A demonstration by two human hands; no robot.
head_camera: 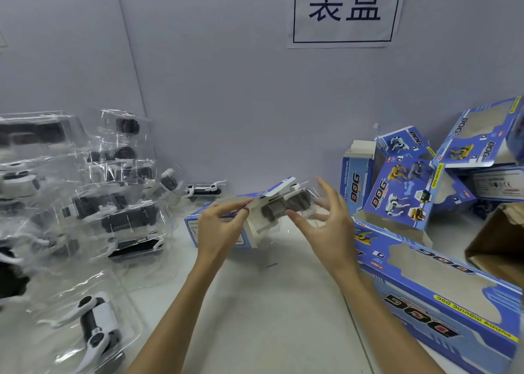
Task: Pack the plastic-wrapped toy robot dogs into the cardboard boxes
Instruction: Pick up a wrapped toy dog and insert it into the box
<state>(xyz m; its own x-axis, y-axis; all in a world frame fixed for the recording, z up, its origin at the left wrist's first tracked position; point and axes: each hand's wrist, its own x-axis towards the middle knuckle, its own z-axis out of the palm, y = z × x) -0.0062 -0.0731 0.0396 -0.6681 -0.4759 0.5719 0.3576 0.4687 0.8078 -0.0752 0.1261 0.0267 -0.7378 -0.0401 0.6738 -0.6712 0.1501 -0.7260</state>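
Pale grey walls are closing in a white table [255,302], with a paper sign [344,10] hanging at the upper right of the frame. At the centre, a toy dog [286,203] in clear crinkly plastic is sitting partway inside the open end of a blue box [215,226] lying on its side. Her left hand [218,226] is pinching the box's thin card flap and holding it up, while the right hand [326,217] is hovering just beside the dog with fingers spread and straight, gripping nothing that I can make out.

To my eye the risk is the stiff plastic shell catching on the white inner flaps, creasing the card or tearing a corner if she is pushing at an angle. The slick wrap could also be slipping back out, since nothing is clamping it.

Glossy, rigid, see-through packs of more dogs [93,203] are piling up at the left, with one [96,325] at the lower left. Printed empty boxes [402,192] with cut-out windows are leaning together at the right, and a long flat one [436,294] is lying at the lower right.
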